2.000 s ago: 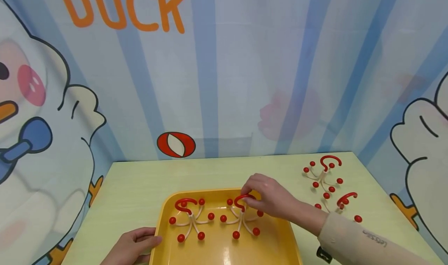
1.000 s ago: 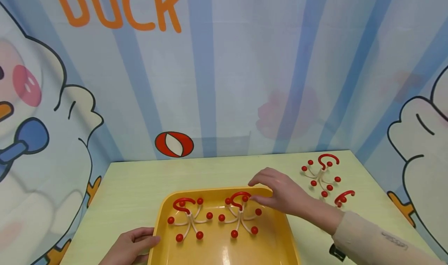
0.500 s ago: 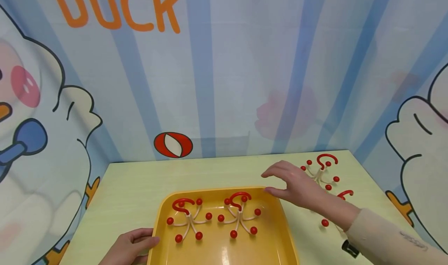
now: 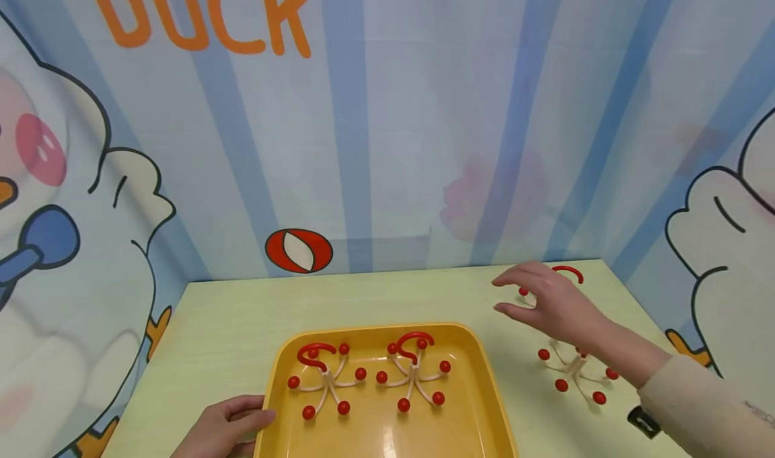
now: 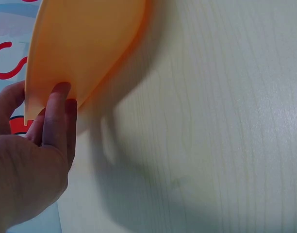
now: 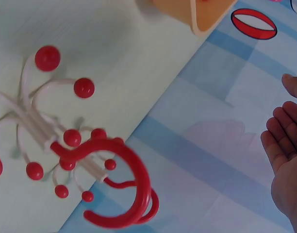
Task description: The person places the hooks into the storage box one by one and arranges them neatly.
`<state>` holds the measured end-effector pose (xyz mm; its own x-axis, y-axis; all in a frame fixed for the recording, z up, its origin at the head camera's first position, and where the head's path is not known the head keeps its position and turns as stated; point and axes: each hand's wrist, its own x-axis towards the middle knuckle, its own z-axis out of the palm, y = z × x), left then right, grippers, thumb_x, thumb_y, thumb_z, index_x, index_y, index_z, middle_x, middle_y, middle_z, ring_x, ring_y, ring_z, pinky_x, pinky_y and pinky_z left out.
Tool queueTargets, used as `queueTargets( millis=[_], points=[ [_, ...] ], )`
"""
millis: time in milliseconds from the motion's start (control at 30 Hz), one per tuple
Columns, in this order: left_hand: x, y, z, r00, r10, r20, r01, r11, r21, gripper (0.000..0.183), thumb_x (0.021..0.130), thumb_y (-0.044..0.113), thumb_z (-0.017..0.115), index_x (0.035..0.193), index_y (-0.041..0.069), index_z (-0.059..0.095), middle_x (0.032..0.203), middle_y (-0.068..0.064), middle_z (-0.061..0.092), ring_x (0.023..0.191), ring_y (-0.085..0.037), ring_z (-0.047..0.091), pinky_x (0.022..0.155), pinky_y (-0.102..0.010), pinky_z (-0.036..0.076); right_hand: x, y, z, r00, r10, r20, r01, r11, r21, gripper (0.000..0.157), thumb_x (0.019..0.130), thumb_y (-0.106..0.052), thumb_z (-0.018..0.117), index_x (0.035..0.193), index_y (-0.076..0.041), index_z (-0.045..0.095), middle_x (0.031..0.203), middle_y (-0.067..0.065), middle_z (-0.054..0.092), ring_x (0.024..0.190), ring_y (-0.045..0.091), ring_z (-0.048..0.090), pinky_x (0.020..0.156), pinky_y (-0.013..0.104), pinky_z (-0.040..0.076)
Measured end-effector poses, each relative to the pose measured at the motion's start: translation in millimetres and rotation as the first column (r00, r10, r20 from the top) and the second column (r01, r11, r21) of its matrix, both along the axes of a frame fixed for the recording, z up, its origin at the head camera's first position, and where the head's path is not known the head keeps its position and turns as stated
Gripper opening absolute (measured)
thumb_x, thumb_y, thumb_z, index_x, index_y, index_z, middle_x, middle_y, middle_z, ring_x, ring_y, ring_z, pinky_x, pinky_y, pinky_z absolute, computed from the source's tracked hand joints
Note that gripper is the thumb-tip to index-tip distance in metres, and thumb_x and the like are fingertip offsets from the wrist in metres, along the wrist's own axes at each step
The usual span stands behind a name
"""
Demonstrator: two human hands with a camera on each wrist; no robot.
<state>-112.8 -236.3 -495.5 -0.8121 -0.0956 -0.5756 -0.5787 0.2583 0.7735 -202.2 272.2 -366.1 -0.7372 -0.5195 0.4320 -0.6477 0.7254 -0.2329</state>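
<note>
At the left, your left grip [image 4: 224, 428] pinches the side wall of the yellow tray [image 4: 363, 442]. Inside it, the left ball-tipped piece [image 4: 327, 377] and the right ball-tipped piece [image 4: 414, 375] stand apart, red hooks up. Farther right, your right grip [image 4: 554, 301], thumb and fingers parted and holding nothing, hangs over the surface [image 4: 233, 330], partly hiding the far piece [image 4: 572, 270]; your forearm partly covers the near piece [image 4: 575, 369], also on the surface.

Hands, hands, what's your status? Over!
Left hand holding yellow tray. Right hand empty. Two red-hooked gadgets in tray. Head view: right arm partly hides outside pair.
</note>
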Motion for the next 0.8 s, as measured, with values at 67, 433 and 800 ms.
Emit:
queueTargets(
  millis=[67, 433, 800],
  points=[
    [0.5, 0, 0.0, 1.000, -0.001, 0.001, 0.001, 1.000, 0.005, 0.068, 0.097, 0.026, 0.081, 0.142, -0.016, 0.054, 0.119, -0.026, 0.074, 0.090, -0.031, 0.077, 0.081, -0.047, 0.067, -0.9, 7, 2.1, 1.000, -0.014, 0.011, 0.014, 1.000, -0.002, 0.035, 0.086, -0.016, 0.091, 0.118, -0.012, 0.078, 0.118, 0.005, 0.075, 0.101, 0.025, 0.071, 0.083, 0.048, 0.066],
    [0.9, 1, 2.6, 1.000, 0.004, 0.005, -0.004, 1.000, 0.006, 0.067, 0.097, 0.025, 0.081, 0.143, -0.016, 0.054, 0.117, -0.024, 0.075, 0.089, -0.030, 0.077, 0.081, -0.047, 0.067, -14.9, 41, 3.5, 0.998, -0.062, -0.026, 0.063, 0.998, 0.027, 0.040, 0.085, -0.014, 0.091, 0.122, -0.007, 0.076, 0.119, 0.011, 0.075, 0.106, 0.034, 0.070, 0.082, 0.053, 0.065],
    [2.3, 2, 4.5, 1.000, 0.000, 0.002, 0.000, 1.000, 0.003, 0.066, 0.099, 0.024, 0.079, 0.143, -0.017, 0.053, 0.116, -0.024, 0.075, 0.087, -0.030, 0.075, 0.081, -0.046, 0.067, -31.8, 69, 1.2, 0.986, -0.153, 0.061, 0.150, 0.987, 0.062, 0.045, 0.089, -0.015, 0.088, 0.129, -0.001, 0.073, 0.127, 0.022, 0.070, 0.121, 0.045, 0.062, 0.094, 0.066, 0.058]
  ],
)
